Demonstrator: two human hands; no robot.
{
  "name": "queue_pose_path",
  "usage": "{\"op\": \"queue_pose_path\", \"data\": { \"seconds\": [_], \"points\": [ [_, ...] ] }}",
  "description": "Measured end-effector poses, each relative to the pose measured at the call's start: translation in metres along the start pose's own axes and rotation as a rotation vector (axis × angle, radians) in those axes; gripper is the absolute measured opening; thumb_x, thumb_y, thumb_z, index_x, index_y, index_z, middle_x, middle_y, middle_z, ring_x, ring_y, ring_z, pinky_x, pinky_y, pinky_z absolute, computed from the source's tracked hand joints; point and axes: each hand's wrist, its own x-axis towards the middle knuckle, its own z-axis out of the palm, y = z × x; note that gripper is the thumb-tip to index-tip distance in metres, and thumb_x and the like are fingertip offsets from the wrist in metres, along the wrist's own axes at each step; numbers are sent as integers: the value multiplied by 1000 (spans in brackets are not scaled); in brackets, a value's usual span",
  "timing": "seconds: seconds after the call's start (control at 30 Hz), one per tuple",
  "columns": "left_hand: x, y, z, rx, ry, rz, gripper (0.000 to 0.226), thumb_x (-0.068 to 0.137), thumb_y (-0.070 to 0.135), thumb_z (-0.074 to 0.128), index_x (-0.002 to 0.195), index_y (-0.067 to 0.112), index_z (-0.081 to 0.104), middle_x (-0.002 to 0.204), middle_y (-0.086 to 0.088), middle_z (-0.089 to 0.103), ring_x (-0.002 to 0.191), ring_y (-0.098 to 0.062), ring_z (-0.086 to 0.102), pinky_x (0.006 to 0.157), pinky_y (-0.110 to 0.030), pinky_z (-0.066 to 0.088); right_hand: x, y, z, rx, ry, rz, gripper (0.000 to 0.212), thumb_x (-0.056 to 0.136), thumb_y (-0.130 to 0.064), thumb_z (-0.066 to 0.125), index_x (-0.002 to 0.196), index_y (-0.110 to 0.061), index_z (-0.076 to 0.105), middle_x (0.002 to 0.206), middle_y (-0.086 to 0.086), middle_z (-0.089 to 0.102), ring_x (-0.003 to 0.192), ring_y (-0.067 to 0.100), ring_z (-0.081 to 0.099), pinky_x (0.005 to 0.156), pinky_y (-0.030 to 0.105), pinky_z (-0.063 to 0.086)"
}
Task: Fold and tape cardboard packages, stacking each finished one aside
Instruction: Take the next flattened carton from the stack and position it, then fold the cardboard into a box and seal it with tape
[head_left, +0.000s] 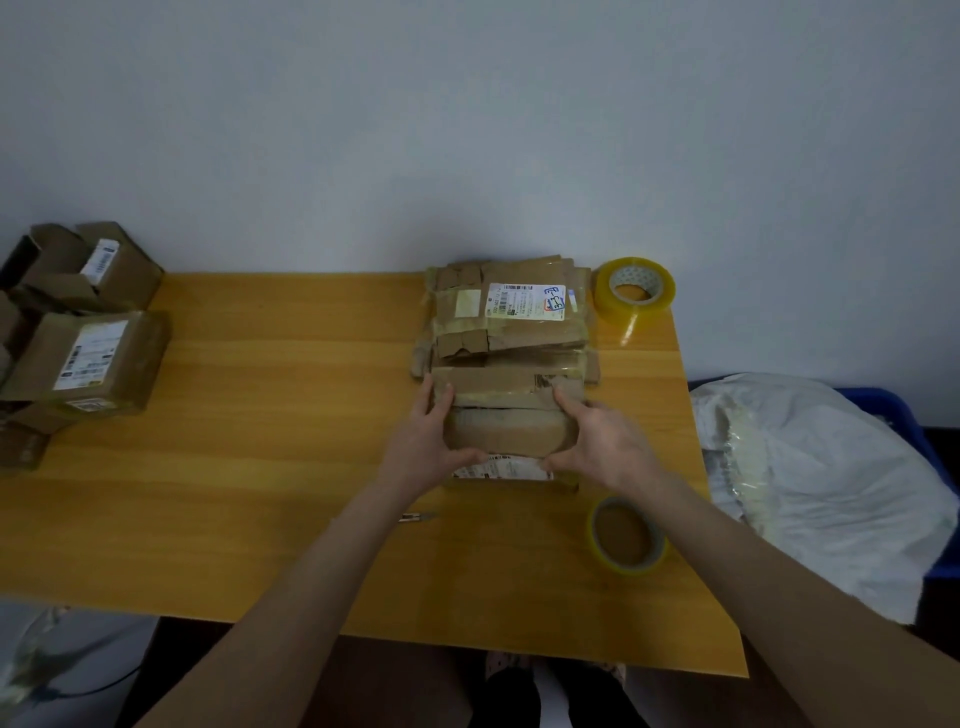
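Observation:
A brown cardboard package (506, 434) lies on the wooden table (270, 415), in front of a stack of flattened cardboard pieces (511, 317) with a white label on top. My left hand (423, 441) grips the package's left end, fingers on the far side, thumb near. My right hand (602, 441) grips its right end the same way. A white label shows under the package's near edge. One roll of clear yellowish tape (635, 286) stands at the table's far right. A second tape roll (626, 535) lies flat near my right forearm.
Finished taped boxes (88, 358) are piled at the table's left edge. A blue bin (904, 410) holding white plastic bags stands right of the table. A small dark object (415, 517) lies under my left forearm. A pale wall rises behind the table.

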Motion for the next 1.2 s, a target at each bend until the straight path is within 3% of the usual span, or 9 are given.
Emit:
{"op": "queue_pose_path", "data": {
  "seconds": [0.3, 0.43, 0.5, 0.6, 0.77, 0.87, 0.97, 1.07, 1.2],
  "points": [
    [-2, 8, -2, 365, -43, 146, 84, 91, 50, 51, 153, 18, 5, 160, -1, -9, 147, -18, -5, 118, -34, 13, -10, 1, 7, 98, 59, 34, 86, 75, -48, 76, 148, -33, 32, 138, 4, 49, 118, 27, 52, 97, 41, 47],
    [-3, 2, -2, 319, -45, 162, 83, 89, 45, 56, 153, 21, 8, 160, 3, -4, 147, -15, -5, 118, -35, 18, -31, 23, 9, 654, 194, 92, 50, 72, -46, 79, 109, -22, 56, 108, 3, 64, 100, 23, 61, 80, 38, 53],
    [0, 2, -5, 330, -40, 179, 83, 90, 42, 58, 153, 21, 8, 160, 3, -5, 147, -15, -5, 117, -36, 20, -48, 34, 19, 497, 189, 186, 48, 72, -60, 72, 89, -20, 53, 83, 2, 63, 78, 21, 63, 65, 35, 51],
    [6, 2, -7, 325, -40, 194, 83, 89, 37, 60, 153, 19, 9, 160, 3, -4, 147, -16, -5, 118, -35, 16, -63, 40, 51, -74, -197, 246, 52, 76, -65, 65, 100, -19, 61, 95, 1, 66, 91, 19, 61, 76, 34, 53],
    [11, -3, -10, 318, -45, 215, 84, 88, 34, 63, 152, 22, 12, 160, 5, -1, 147, -14, -3, 118, -36, 17, -69, 42, 89, -357, -213, 183, 23, 97, -19, 47, 119, -19, 56, 110, 3, 64, 102, 20, 56, 92, 31, 42],
    [13, -4, -15, 342, -54, 230, 83, 88, 35, 63, 152, 24, 11, 160, 6, 0, 147, -13, -3, 118, -36, 19, -71, 46, 77, -154, -34, 187, 26, 99, -24, 47, 122, -21, 57, 97, 4, 68, 82, 20, 62, 65, 28, 41],
    [14, -5, -19, 370, -71, 250, 83, 89, 36, 63, 153, 24, 12, 160, 6, 0, 147, -13, -2, 118, -35, 19, -77, 46, 39, 358, 185, 188, 33, 98, -32, 50, 129, -24, 57, 95, 10, 70, 83, 25, 64, 67, 34, 47],
    [14, -5, -20, 377, -84, 256, 83, 88, 35, 63, 153, 25, 12, 160, 7, 0, 147, -14, -1, 117, -36, 23, -82, 24, -17, 761, 496, 106, 17, 95, -16, 54, 102, -21, 69, 88, 5, 68, 80, 18, 60, 73, 32, 44],
    [15, -6, -21, 367, -83, 262, 83, 87, 34, 66, 152, 25, 15, 160, 6, 4, 148, -16, 2, 117, -38, 20, -58, -35, -68, 759, 252, -105, 18, 95, -16, 53, 99, -13, 70, 96, 4, 69, 86, 17, 61, 78, 31, 47]
  ]
}}
